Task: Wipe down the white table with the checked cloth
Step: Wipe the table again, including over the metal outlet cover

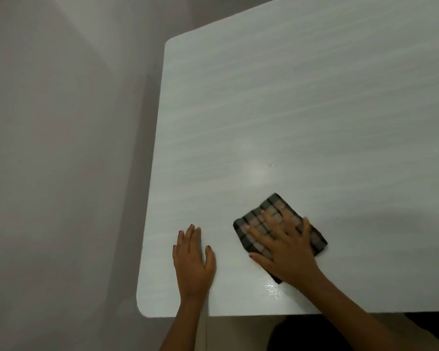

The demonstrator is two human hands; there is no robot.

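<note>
Near worktop [302, 110] front edge, right hand [287, 252] presses cloth [276, 211] flat, mid-wipe; left hand [193, 259] flat, bracing. Next: sweep toward far edge.

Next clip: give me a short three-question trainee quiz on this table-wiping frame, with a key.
1. True or false: the left hand holds the dark checked cloth.
2. Which hand presses that cloth flat? A) left B) right hand C) both
3. Fill in: on the glossy white table, the cloth lies closer to the ___ edge (near or far, from the person).

Key: 1 false, it rests flat on bare tabletop. 2 B. 3 near.
</note>
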